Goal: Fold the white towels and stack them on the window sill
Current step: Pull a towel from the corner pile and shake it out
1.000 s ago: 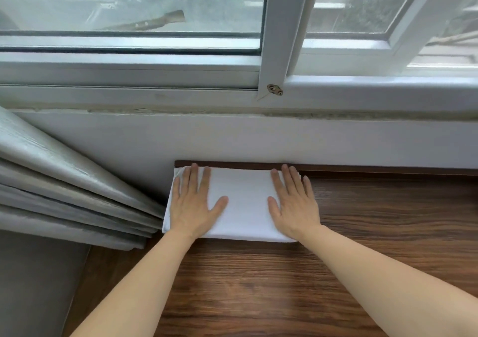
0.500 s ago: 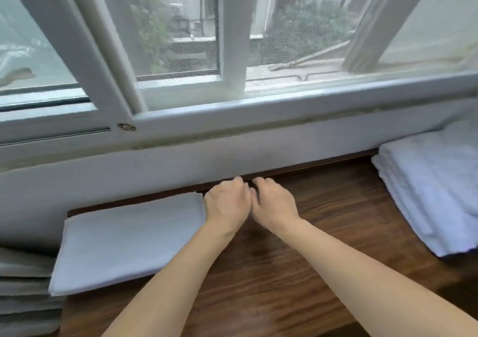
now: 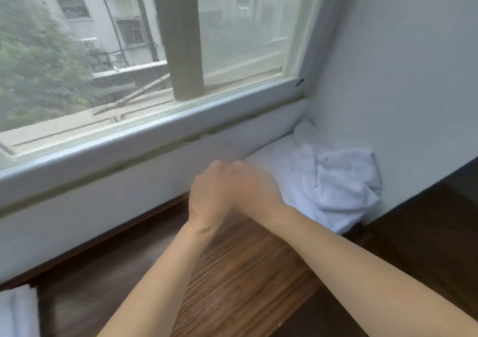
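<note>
A pile of white towels (image 3: 333, 181) lies rumpled in the right corner of the wooden window sill (image 3: 240, 272), against the side wall. My right hand (image 3: 253, 184) is blurred, fingers curled, at the pile's left edge; whether it touches the cloth I cannot tell. My left hand (image 3: 209, 197) hovers beside it over the wood, fingers curled and holding nothing. The folded white towel (image 3: 18, 310) shows only as a corner at the bottom left.
The white window frame (image 3: 144, 134) and the low wall under it run along the back of the sill. A white side wall (image 3: 403, 78) closes off the right end. The sill's front edge drops to a dark floor at the lower right.
Both hands left the folded towel and moved right along the sill, side by side. The view swung right, so the unfolded pile is now close and the folded towel is at the left edge.
</note>
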Demonstrator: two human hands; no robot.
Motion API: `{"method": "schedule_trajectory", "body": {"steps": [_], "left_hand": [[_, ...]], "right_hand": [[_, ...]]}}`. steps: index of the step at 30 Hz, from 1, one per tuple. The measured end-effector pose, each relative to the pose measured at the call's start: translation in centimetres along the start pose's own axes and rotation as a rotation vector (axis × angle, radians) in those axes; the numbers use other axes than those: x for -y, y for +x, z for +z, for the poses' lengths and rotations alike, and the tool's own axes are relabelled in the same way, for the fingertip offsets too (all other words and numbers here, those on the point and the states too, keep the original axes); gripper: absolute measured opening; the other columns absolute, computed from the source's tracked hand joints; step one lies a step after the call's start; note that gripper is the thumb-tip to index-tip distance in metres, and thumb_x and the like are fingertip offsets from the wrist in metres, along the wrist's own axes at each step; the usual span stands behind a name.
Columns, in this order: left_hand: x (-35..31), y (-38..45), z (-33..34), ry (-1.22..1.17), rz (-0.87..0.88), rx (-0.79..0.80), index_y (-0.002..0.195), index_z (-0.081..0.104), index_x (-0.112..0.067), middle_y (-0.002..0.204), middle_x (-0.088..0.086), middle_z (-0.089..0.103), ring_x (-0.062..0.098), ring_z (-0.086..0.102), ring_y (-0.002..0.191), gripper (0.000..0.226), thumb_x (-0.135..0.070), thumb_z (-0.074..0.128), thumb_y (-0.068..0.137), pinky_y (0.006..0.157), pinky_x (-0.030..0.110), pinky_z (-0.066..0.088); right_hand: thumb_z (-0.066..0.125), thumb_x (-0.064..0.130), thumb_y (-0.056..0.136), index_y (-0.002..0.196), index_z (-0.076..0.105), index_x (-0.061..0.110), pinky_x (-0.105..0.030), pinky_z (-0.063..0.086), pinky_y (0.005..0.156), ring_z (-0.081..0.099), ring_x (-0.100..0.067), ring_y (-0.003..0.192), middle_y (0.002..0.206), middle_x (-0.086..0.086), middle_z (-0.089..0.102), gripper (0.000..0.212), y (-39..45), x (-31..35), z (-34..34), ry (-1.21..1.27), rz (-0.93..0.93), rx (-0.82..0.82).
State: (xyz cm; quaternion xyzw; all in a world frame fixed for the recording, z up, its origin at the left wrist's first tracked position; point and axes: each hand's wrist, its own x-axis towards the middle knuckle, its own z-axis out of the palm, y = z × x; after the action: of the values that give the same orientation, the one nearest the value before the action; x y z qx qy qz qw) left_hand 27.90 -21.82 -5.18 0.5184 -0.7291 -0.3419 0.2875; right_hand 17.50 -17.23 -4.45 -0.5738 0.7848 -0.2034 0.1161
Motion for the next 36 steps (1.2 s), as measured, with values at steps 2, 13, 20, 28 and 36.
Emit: {"method": "schedule_trajectory", "body": {"steps": [2, 13, 20, 28, 36], "left_hand": [[-2.3, 0.5, 2.9, -0.040, 0.000, 0.041, 0.091, 0.064, -0.024, 0.085, -0.008, 0.070, 0.016, 0.064, 0.083, 0.021, -0.035, 0.049, 0.100, 0.073, 0.034, 0.049], [-7.9, 4.7, 16.3, 0.038, -0.005, 0.476, 0.123, 0.056, -0.020, 0.094, -0.002, 0.074, 0.021, 0.070, 0.083, 0.027, -0.035, 0.046, 0.102, 0.079, 0.040, 0.058], [-9.8, 9.3, 22.4, 0.184, 0.129, 0.507, 0.157, 0.029, -0.010, 0.161, 0.006, 0.036, 0.025, 0.042, 0.143, 0.068, -0.033, 0.059, 0.100, 0.107, 0.033, 0.037], [-9.3, 9.2, 22.1, 0.179, 0.037, 0.505, 0.110, 0.056, -0.011, 0.095, 0.000, 0.061, 0.024, 0.061, 0.093, 0.025, -0.022, 0.064, 0.088, 0.062, 0.029, 0.042], [-12.3, 5.7, 6.3, 0.007, 0.286, 0.285, 0.099, 0.060, -0.027, 0.089, -0.012, 0.065, 0.001, 0.055, 0.077, 0.014, -0.036, 0.068, 0.093, 0.064, 0.023, 0.041]], "right_hand": [[0.044, 0.030, 0.091, 0.100, 0.061, 0.014, -0.037, 0.042, 0.062, 0.064, -0.035, 0.080, 0.088, -0.006, 0.072, 0.025, 0.3, -3.4, -1.7, 0.028, 0.020, -0.019], [0.050, 0.023, 0.102, 0.132, 0.061, 0.009, -0.041, 0.049, 0.091, 0.058, -0.036, 0.117, 0.125, -0.012, 0.066, 0.035, 0.0, -22.4, -5.4, -0.117, 0.395, -0.038], [0.054, 0.043, 0.103, 0.127, 0.060, 0.017, -0.042, 0.045, 0.098, 0.056, -0.030, 0.117, 0.122, -0.007, 0.063, 0.036, 0.3, -28.0, -4.7, -0.313, 0.504, -0.083], [0.064, 0.038, 0.097, 0.096, 0.053, 0.021, -0.037, 0.052, 0.076, 0.061, -0.024, 0.092, 0.097, 0.001, 0.060, 0.020, 0.7, -28.2, -6.6, -0.048, 0.479, 0.091], [0.060, 0.019, 0.099, 0.094, 0.056, 0.018, -0.027, 0.041, 0.063, 0.055, -0.018, 0.075, 0.081, 0.003, 0.062, 0.006, 0.1, -19.7, -16.5, 0.329, 0.248, -0.118]]}}
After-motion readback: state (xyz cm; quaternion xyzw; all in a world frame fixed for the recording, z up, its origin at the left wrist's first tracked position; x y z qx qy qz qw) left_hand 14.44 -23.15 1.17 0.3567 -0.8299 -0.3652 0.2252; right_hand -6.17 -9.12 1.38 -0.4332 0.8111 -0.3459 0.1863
